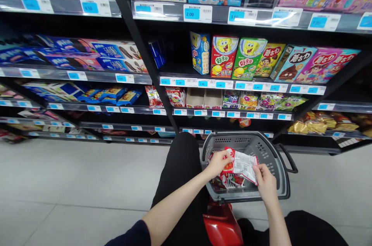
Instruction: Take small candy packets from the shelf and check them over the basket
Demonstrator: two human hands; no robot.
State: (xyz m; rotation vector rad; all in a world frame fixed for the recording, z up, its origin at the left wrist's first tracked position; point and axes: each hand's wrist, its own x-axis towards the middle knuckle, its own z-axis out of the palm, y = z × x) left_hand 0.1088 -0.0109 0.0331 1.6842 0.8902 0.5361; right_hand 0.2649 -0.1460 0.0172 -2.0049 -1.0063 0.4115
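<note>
Over a grey shopping basket (263, 137), my two hands hold up one red and silver candy packet (244, 164). My left hand (218, 163) pinches its red left end between thumb and fingers. On the other side, my right hand (266, 182) grips the silver right edge. More red candy packets (228, 181) lie in the basket below, partly hidden by my left hand and the held packet.
Shelves of boxed and bagged sweets stand ahead, including a red SpongeBob box (223, 56). Two open cardboard display boxes (195, 98) sit on a lower shelf. A red object (223, 224) is beneath the basket, between my knees. A black basket handle (287, 159) sticks out right.
</note>
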